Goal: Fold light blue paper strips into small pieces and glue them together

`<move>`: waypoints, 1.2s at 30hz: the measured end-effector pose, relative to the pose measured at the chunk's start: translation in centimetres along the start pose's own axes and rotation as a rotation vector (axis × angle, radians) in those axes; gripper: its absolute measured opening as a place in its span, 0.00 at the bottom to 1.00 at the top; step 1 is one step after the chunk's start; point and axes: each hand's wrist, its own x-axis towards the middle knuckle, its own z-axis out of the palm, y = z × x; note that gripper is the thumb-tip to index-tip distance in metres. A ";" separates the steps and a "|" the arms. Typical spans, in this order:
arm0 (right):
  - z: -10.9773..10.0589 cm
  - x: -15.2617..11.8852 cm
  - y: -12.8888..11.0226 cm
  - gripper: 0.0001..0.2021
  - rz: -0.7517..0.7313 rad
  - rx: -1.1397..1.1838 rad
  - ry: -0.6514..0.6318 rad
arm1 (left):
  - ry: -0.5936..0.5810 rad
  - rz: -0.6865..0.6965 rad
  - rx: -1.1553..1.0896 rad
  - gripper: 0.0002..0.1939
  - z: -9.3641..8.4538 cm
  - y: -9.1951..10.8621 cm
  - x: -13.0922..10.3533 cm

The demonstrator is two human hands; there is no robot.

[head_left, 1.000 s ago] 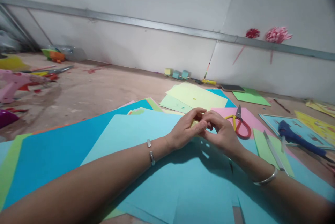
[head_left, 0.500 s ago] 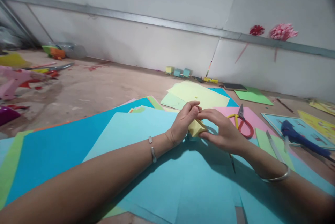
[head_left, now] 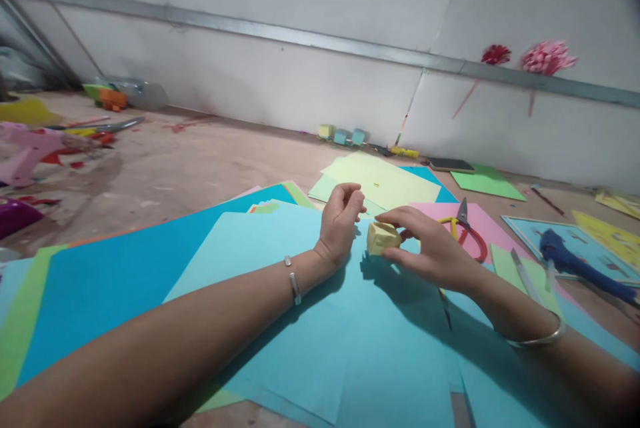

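My right hand [head_left: 430, 245] grips a small yellow folded-paper box [head_left: 383, 239] between thumb and fingers, just above the light-blue paper sheets [head_left: 300, 328]. Beside it on the left, apart from the box, my left hand [head_left: 343, 225] is closed, its fingers curled and its thumb pressed over them. Whatever those fingers may hold is hidden. Scissors [head_left: 465, 231] with red and yellow handles lie just beyond my right hand. A thin pointed tool [head_left: 445, 311], partly covered, sticks out below my right wrist.
At the right lie a craft knife [head_left: 525, 275] and a blue glue gun [head_left: 580, 265]. Pale yellow sheets [head_left: 380, 175] lie beyond my hands. Small paper boxes [head_left: 341, 137] stand by the wall. A pink glue gun [head_left: 25, 151] is at far left.
My hands have moved apart. The yellow box has come away from my left hand and is now held by my right hand alone, turned somewhat.
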 end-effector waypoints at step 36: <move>-7.9 26.6 12.6 0.16 0.465 -0.328 0.301 | -1.457 0.848 0.688 0.07 1.0 -1.1 0.3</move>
